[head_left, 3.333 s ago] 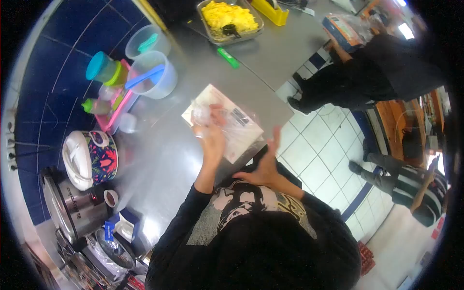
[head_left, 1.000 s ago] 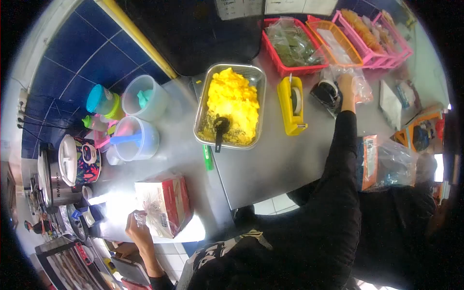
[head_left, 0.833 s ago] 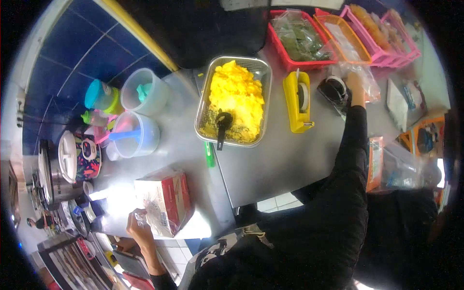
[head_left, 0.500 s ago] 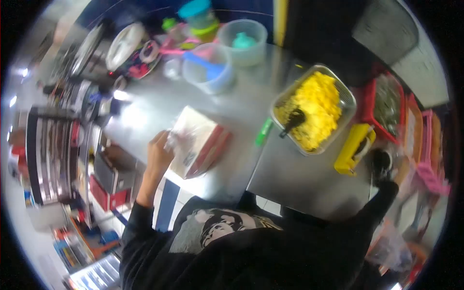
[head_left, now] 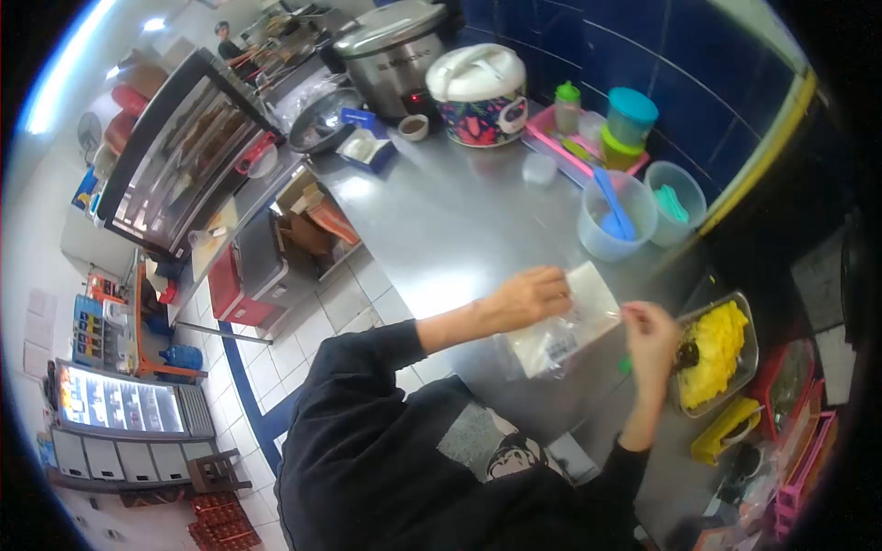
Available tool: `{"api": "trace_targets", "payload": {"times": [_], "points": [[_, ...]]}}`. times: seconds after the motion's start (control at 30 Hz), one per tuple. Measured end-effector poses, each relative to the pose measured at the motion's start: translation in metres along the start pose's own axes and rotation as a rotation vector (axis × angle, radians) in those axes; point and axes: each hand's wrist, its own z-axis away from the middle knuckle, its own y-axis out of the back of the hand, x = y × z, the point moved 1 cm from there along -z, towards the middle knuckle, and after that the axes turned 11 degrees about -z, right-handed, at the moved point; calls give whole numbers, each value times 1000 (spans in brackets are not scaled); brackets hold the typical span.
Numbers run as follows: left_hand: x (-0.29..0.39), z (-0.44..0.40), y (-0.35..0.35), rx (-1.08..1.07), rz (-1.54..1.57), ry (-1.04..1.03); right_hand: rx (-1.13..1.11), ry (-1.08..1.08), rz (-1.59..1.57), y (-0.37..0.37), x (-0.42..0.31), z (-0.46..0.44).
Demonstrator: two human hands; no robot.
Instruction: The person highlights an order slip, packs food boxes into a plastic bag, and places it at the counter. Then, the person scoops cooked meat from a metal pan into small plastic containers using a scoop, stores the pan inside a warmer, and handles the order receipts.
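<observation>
Just ahead of our chest, the box (head_left: 597,289) seems to rest on the surface (head_left: 441,239), inside a clear bag (head_left: 554,347) whose loose film bunches on the near side. Our right hand (head_left: 652,336) appears to pinch the bag at the box's right corner, thumb and fingertips together. Our left hand (head_left: 530,301) arches over the opposite edge, fingers curled in; we cannot tell whether it grips anything. We judge this to be handling of the film around the box; the next move calls for a light pinch and a steady box, as slack film could snag. Crowding our right are a tray (head_left: 750,332) of yellow food (head_left: 717,354) and a tape dispenser (head_left: 715,439). Beyond the box stand two tubs (head_left: 595,241), one holding a blue spoon (head_left: 614,204). Farther off sit a floral cooker (head_left: 478,112) and a steel pot (head_left: 381,69), then a fridge (head_left: 119,399).
</observation>
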Motion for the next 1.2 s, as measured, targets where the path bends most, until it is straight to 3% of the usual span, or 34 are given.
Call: {"api": "trace_targets", "payload": {"times": [0.1, 0.17, 0.2, 0.27, 0.37, 0.43, 0.67, 0.77, 0.83, 0.9, 0.97, 1.03, 1.1, 1.2], "points": [[-4, -6, 9, 105, 117, 66, -81, 176, 62, -65, -6, -9], [-11, 4, 0, -10, 45, 64, -80, 260, 95, -85, -11, -11], [-13, 6, -4, -129, 109, 134, -79, 231, 36, -83, -10, -13], [-11, 7, -4, -145, 143, 183, -80, 195, -21, -82, -21, -13], [-10, 1, -6, -166, 251, 270, -178, 41, 132, -79, -22, -6], [-11, -7, -2, -348, 369, 423, -9, 104, 117, -80, 4, 0], [-18, -22, 4, -318, 443, 411, -29, 123, 83, -76, -21, 1], [-31, -31, 11, -449, 545, 411, -110, 57, 226, -71, -32, 3], [-35, -27, 14, -343, 712, 501, 12, 155, -30, -75, -26, 10], [-38, -22, 10, -341, 743, 541, 83, 196, -86, -86, -9, 18], [-44, -16, 2, -475, 920, 703, 121, 212, -434, -95, 2, 19], [-45, -21, 19, -529, 939, 727, 69, 136, -622, -95, 15, 21], [-41, -10, 0, -489, 1237, 922, -18, 178, -595, -86, 15, 15], [-38, -10, 0, -583, 1278, 919, -5, 168, -519, -80, 23, 12]]}}
